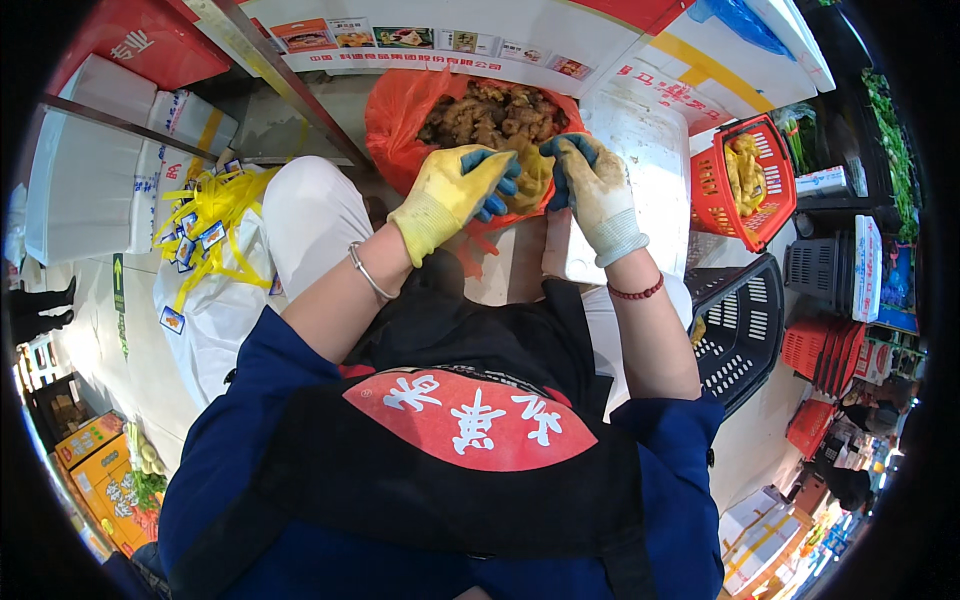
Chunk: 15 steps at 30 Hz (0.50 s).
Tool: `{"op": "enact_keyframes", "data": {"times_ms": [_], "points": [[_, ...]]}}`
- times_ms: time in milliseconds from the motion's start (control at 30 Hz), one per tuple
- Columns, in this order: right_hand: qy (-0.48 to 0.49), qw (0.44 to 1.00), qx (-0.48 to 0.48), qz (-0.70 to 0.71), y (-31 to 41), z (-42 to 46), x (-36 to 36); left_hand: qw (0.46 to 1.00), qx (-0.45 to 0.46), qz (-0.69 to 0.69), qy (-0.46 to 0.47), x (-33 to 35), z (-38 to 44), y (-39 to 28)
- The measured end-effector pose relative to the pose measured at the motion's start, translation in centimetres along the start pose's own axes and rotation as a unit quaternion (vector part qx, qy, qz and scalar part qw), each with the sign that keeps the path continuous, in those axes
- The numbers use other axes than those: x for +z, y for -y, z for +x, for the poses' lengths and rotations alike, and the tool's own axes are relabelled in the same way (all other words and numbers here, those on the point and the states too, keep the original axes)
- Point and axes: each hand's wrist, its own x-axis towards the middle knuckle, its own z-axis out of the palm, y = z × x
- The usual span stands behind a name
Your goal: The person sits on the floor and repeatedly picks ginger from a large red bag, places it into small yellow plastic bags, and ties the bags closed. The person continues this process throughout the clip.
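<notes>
A yellow mesh bag hangs between my gloved hands, in front of an open red plastic bag. My left hand, in a yellow glove with blue-coated fingers, pinches the mesh at its left side. At its right edge, the curled fingers of my right hand grip it; that glove is paler and soiled. Brown ginger roots fill the red bag just beyond both hands. My fingers partly hide the mesh, so its contents are hard to make out.
A white foam box stands right of the red bag. Further right are a red basket with filled yellow mesh bags and a black basket. Yellow mesh bags with tags lie on white plastic at left. A metal post rises ahead-left.
</notes>
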Motion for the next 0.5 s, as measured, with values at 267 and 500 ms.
{"op": "enact_keyframes", "data": {"times_ms": [267, 500], "points": [[0.055, 0.973, -0.063, -0.217, 0.7, -2.3, 0.6, 0.951, -0.201, -0.212, 0.103, 0.1, 2.0, 1.6], [0.070, 0.905, -0.190, -0.375, -1.5, -3.8, 0.6, 0.898, -0.293, -0.319, 0.082, 1.3, 2.7, 4.8]]}}
